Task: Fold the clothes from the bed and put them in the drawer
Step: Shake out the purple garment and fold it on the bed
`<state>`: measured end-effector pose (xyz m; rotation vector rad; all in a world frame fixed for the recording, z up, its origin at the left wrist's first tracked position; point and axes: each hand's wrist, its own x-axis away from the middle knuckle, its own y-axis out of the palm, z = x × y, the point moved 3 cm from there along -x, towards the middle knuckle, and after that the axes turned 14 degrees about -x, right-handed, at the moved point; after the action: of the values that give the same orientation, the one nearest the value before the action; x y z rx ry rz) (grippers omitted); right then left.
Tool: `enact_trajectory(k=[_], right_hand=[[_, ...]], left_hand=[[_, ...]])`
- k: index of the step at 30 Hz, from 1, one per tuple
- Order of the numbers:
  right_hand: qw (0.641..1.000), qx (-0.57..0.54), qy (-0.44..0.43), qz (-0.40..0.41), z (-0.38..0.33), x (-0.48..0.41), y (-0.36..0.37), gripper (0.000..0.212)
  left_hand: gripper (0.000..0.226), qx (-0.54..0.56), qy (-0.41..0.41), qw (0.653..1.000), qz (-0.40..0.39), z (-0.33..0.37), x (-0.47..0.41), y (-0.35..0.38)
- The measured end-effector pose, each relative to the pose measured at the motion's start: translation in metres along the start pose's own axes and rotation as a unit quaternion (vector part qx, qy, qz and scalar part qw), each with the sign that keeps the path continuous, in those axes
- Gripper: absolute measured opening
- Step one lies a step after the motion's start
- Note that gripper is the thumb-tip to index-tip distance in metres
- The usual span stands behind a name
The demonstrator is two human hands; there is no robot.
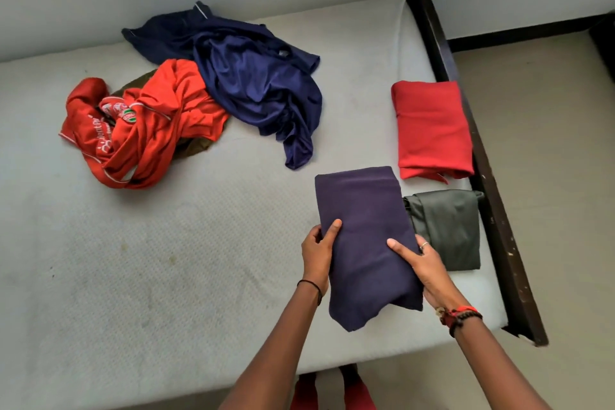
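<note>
toward the far left of the mattress (pixel 166 260) an orange jersey (pixel 143 130) lies crumpled, with a navy shirt (pixel 259 83) heaped against its right side. my left hand (pixel 317 250) grips the left edge of the folded purple garment (pixel 362 236), thumb on top. my right hand (pixel 422 266) grips its right edge the same way, near the mattress's near right corner. along the right edge lie a folded grey garment (pixel 449 226) and a folded red garment (pixel 432 130). i judge this fold finished. next i must set it flat beside those two without loosening it. no drawer shows.
</note>
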<state>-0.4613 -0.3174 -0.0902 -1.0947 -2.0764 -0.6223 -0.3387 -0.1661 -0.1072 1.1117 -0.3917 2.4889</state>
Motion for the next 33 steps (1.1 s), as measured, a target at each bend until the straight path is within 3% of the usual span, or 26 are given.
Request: enact_trajectory(k=[5,10,14,20,25,30,33], right_hand=[[0.999,-0.035,0.018,0.018,0.027,-0.019,-0.012,0.031],[0.999,-0.015,0.031,0.019,0.026,-0.026,-0.011,0.042],[0.999,0.039,0.024,0.028,0.012,-0.023,-0.010,0.040],[0.985,0.146,-0.008,0.091,-0.007,-0.016,-0.009,0.061],[0.965,0.186,-0.089,0.161,-0.037,0.000,0.013,0.042],[0.956,0.194,-0.164,0.149,-0.065,0.001,0.066,0.015],[0.940,0.236,-0.207,0.132,-0.086,-0.010,0.110,0.016]], left_hand=[[0.030,-0.073,-0.006,0.997,0.007,-0.008,-0.024,0.011],[0.031,-0.138,-0.013,0.990,0.009,-0.006,-0.035,0.008],[0.040,-0.181,-0.024,0.983,-0.031,0.006,-0.030,0.005],[0.040,-0.272,-0.006,0.962,-0.028,0.025,-0.019,-0.023],[0.026,-0.311,0.010,0.950,-0.016,0.048,-0.022,-0.072],[0.025,-0.321,0.024,0.947,0.017,0.081,-0.033,-0.128],[0.025,-0.342,0.043,0.938,0.043,0.104,-0.043,-0.155]])
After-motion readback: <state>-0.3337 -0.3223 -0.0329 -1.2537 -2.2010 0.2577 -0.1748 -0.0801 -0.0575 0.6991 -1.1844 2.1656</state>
